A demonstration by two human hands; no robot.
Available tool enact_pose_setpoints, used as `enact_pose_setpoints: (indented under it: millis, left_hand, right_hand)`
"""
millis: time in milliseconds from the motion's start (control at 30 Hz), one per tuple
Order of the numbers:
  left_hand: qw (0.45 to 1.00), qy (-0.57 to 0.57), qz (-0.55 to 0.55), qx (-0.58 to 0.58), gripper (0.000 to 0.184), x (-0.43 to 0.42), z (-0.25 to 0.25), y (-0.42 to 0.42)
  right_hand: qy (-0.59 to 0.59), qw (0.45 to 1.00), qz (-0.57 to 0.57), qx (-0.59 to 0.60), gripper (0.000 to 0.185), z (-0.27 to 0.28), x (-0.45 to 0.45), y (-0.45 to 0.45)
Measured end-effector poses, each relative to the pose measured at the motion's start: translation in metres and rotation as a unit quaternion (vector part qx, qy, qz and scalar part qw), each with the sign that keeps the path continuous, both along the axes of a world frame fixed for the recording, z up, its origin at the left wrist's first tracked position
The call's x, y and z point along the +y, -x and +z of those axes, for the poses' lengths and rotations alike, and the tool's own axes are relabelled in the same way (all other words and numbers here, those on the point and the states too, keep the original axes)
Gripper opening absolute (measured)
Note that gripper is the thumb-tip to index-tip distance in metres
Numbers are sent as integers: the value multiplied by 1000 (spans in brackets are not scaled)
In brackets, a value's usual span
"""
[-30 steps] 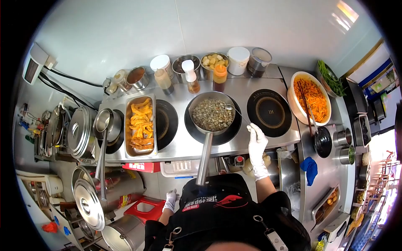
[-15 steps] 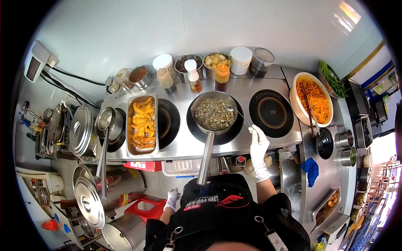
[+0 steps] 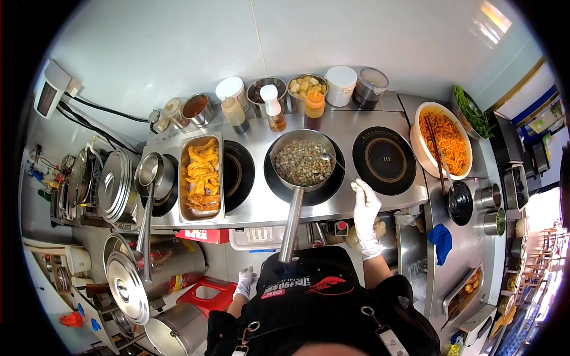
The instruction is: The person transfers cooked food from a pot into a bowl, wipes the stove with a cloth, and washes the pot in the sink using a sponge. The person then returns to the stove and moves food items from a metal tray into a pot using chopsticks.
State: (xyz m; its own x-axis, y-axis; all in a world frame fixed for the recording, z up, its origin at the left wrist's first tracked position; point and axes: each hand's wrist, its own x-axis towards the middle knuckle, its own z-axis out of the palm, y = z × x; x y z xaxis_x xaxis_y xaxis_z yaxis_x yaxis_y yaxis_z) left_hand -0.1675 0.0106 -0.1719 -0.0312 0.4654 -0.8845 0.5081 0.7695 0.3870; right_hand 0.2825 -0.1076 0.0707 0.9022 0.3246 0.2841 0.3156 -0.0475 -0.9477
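My right hand (image 3: pixel 366 215), in a white glove, pinches the thin handle of a metal spoon (image 3: pixel 326 156). The spoon's bowl rests among small snail-like pieces (image 3: pixel 301 164) in a steel saucepan on the middle black hob. The saucepan's long handle (image 3: pixel 291 228) points toward me, and neither hand touches it. My left hand (image 3: pixel 244 283), also gloved, hangs low beside my black apron, away from the counter. Its fingers are partly curled and too small to read clearly.
A steel tray (image 3: pixel 184 207) of yellow strips lies left of the saucepan. Bottles and tubs line the wall. Right stand a bare black hob (image 3: pixel 385 160) and a bowl (image 3: pixel 419 145) of orange shreds. Lidded pots and a red stool (image 3: pixel 221 296) are at lower left.
Compared with the earlier frames, the spoon's bowl has shifted slightly in the saucepan and my right hand has moved a little with it. My left hand stays low.
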Motion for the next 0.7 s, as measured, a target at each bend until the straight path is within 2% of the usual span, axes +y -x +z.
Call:
enact_pose_setpoints:
  millis: [133, 200, 267, 333, 400, 467, 533, 567, 600, 633, 700]
  left_hand:
    - [1000, -3, -2, 5, 43, 0, 2, -1]
    - [999, 7, -44, 5, 48, 2, 3, 1]
    - [999, -2, -35, 6, 45, 0, 6, -1]
    - [1000, -13, -27, 6, 44, 4, 4, -5]
    - [995, -60, -26, -79, 40, 15, 0, -17]
    - [986, -109, -39, -123, 41, 18, 44, -54]
    - [968, -113, -77, -209, 39, 17, 146, -110]
    - [961, -71, -64, -258, 37, 16, 181, -133]
    - [950, -30, -51, -306, 35, 14, 205, -151]
    - [950, -30, -50, -305, 35, 10, 222, -165]
    - [905, 1, -101, -413, 30, 2, 240, -187]
  right_hand:
    - [12, 1000, 7, -13, 20, -1, 2, 0]
    - [26, 999, 11, -31, 20, 3, 5, 0]
    - [116, 976, 29, -180, 18, 13, 11, 1]
    - [142, 959, 59, -237, 16, 20, 20, 3]
    - [162, 936, 91, -300, 16, 22, 28, 3]
    - [192, 909, 138, -343, 18, 19, 36, 3]
    - [208, 877, 188, -390, 22, 16, 44, 4]
    - [226, 859, 211, -408, 24, 14, 49, 6]
    - [246, 842, 231, -421, 25, 11, 56, 9]
    - [267, 824, 250, -433, 26, 8, 63, 12]
    - [263, 786, 263, -494, 29, -4, 80, 14]
